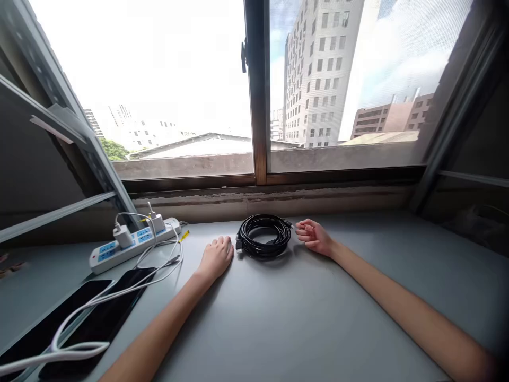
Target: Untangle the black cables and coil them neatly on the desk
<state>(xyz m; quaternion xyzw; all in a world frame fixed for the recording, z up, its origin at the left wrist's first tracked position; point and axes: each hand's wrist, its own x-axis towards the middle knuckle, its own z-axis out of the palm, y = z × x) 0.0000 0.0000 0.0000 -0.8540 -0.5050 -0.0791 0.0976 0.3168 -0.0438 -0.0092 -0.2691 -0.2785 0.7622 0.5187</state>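
A coiled black cable point(250, 246) lies on the grey tabletop point(278, 318) between my two hands. One of its plugs shows at the coil's left side, another at its upper right. My left hand point(217, 257) rests palm down on the table just left of the coil, fingers laid out and nothing held. To the right of the coil is my right hand point(314, 237), turned on its side with loosely bent fingers. Its fingertips are close to the upper-right plug, and nothing shows in its grasp.
A white power strip point(135, 244) with two chargers sits at the left. White charging cables point(119, 292) run from it across two dark phones point(107, 313). Metal shelf frames point(79, 106) stand on both sides, and a window point(260, 106) rises behind the table.
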